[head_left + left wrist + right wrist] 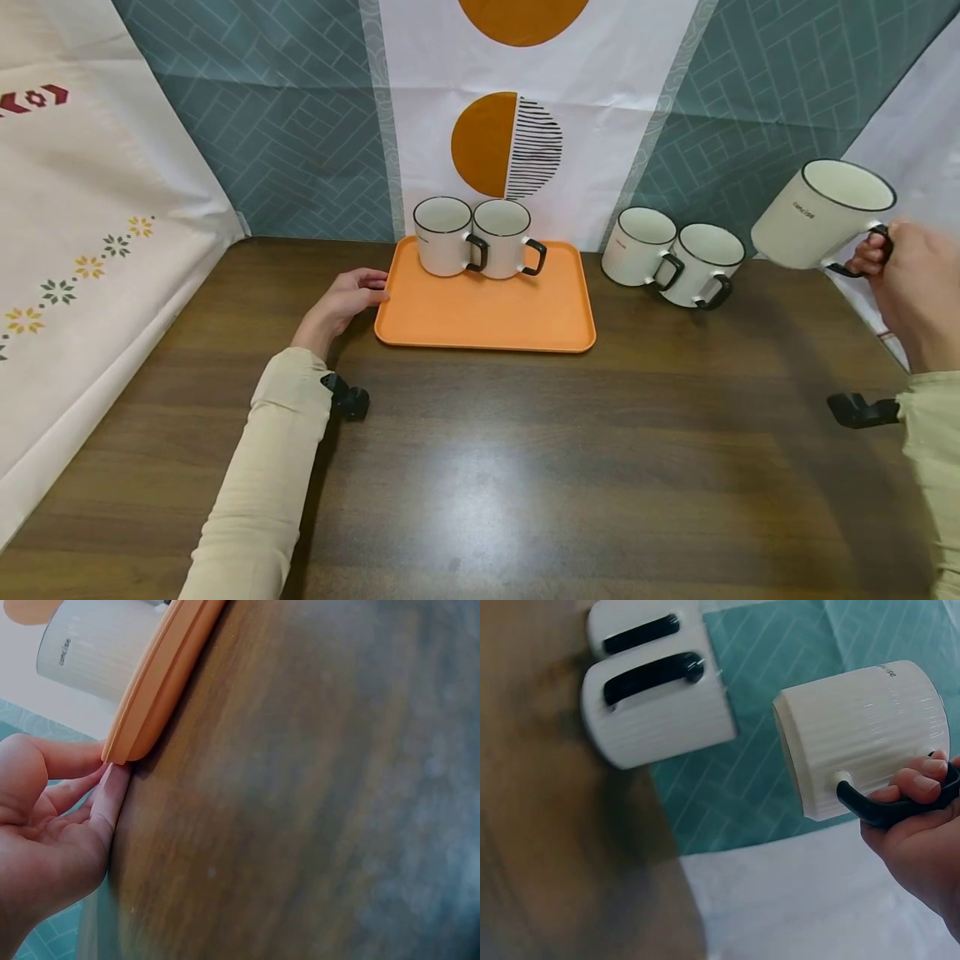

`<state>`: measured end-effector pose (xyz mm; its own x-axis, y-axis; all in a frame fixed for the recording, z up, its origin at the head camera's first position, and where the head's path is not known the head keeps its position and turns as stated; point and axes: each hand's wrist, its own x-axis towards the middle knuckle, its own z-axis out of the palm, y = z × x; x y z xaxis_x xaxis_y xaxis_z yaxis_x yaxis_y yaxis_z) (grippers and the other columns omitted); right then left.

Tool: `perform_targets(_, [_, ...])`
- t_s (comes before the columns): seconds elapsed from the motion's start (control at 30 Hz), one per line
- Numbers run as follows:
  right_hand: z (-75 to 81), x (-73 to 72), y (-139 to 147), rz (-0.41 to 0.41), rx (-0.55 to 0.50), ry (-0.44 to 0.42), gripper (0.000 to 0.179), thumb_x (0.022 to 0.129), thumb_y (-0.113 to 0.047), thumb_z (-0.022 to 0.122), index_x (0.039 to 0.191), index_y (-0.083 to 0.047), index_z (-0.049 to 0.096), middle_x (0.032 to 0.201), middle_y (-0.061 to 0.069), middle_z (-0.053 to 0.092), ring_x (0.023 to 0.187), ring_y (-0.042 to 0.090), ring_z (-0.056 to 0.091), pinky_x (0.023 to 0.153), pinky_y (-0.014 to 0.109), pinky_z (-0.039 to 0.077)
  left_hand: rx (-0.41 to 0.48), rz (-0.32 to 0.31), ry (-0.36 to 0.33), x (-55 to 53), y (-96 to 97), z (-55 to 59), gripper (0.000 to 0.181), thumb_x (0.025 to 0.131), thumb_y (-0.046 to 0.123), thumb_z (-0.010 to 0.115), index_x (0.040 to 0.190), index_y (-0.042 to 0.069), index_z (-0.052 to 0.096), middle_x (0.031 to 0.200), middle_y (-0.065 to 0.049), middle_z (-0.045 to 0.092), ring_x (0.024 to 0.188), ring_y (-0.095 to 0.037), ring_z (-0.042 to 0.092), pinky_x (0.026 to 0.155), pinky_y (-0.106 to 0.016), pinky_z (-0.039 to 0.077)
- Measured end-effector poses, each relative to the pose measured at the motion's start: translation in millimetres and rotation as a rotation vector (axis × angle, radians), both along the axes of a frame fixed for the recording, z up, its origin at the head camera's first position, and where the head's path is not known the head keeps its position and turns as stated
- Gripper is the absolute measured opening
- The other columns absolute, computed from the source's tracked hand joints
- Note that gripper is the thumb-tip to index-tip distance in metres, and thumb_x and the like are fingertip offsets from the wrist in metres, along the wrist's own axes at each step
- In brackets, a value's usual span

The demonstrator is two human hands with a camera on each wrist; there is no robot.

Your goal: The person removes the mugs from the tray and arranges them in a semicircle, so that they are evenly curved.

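Note:
At the left edge of the orange tray (480, 321), my left hand (341, 304) pinches the rim between thumb and fingers. The left wrist view shows the fingertips (111, 787) right at the tray's corner. Two white mugs with black handles, a left one (441, 242) and a right one (501, 242), stand side by side on the tray's back part. My right hand (918, 283) grips the black handle of another white mug (798, 217), held tilted above the table at the far right. Its fingers curl round that handle in the right wrist view.
Right of the tray, two more white mugs stand close together on the table, one (636, 250) nearer the tray and another (701, 271) beside it. A patterned cloth backdrop (300, 150) rises behind the brown wooden table (480, 458). White cloth (90, 250) hangs at the left.

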<state>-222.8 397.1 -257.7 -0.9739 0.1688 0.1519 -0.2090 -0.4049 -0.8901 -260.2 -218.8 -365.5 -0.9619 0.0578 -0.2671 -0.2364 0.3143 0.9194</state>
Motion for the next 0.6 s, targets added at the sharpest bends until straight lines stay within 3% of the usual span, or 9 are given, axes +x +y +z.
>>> perform_targets(0.37, [-33.4,16.6,19.2,-0.009,0.135,-0.044,0.031,0.105,-0.01,0.028,0.08,0.0,0.043,0.072,0.003,0.043,0.06,0.011,0.039,0.054,0.023,0.034,-0.007,-0.009,0.006,-1.4,0.7,-0.9,0.046,0.096,-0.001,0.05,0.139,-0.009,0.037,0.13,-0.023,0.043,0.109,-0.027,0.047,0.105,-0.04,0.037])
perform_targets(0.6, [-57.2,22.4,24.0,0.118,0.067,-0.084,0.026,0.105,-0.011,0.03,0.086,0.001,0.041,0.076,0.005,0.043,0.063,0.013,0.041,0.056,0.024,0.036,-0.013,-0.012,0.01,0.2,-0.1,-0.3,0.047,0.096,0.0,0.05,0.14,-0.01,0.035,0.13,-0.023,0.043,0.105,-0.024,0.048,0.103,-0.038,0.039])
